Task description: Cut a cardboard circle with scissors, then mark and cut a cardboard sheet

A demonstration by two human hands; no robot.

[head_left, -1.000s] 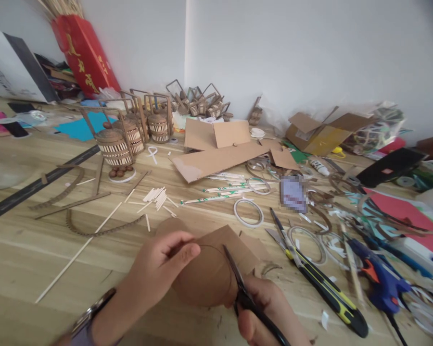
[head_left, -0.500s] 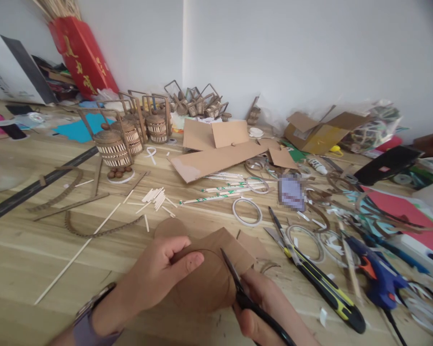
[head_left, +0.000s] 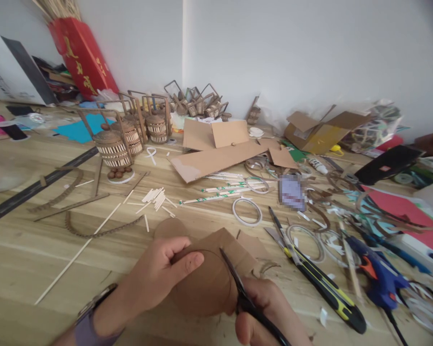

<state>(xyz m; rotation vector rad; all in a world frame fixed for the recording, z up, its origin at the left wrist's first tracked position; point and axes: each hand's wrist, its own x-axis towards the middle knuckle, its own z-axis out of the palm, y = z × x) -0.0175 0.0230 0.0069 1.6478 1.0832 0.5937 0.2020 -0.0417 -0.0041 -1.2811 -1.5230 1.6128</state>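
My left hand point(head_left: 166, 271) pinches a piece of brown cardboard point(head_left: 205, 283) between thumb and fingers. A curved line is drawn on its face. In my right hand point(head_left: 269, 307) is a pair of black scissors point(head_left: 241, 290), its handles partly hidden by my fingers. The blades lie over the cardboard along the drawn curve, tips pointing up and away. Just beyond my left fingers a round cardboard disc point(head_left: 170, 228) rests on the table. Another cardboard scrap point(head_left: 252, 244) shows behind the held piece.
Right of my hands lie a yellow-black utility knife point(head_left: 324, 278) and a blue glue gun point(head_left: 377, 274). Ahead are tape rings point(head_left: 247, 212), short white sticks point(head_left: 153, 197) and large cardboard point(head_left: 216, 161). Small lidded baskets point(head_left: 111, 149) stand at left; a cardboard box point(head_left: 317, 134) is at back right.
My right hand has shifted slightly and the scissors look more closed along the curve. My left hand keeps its hold with hardly any movement.
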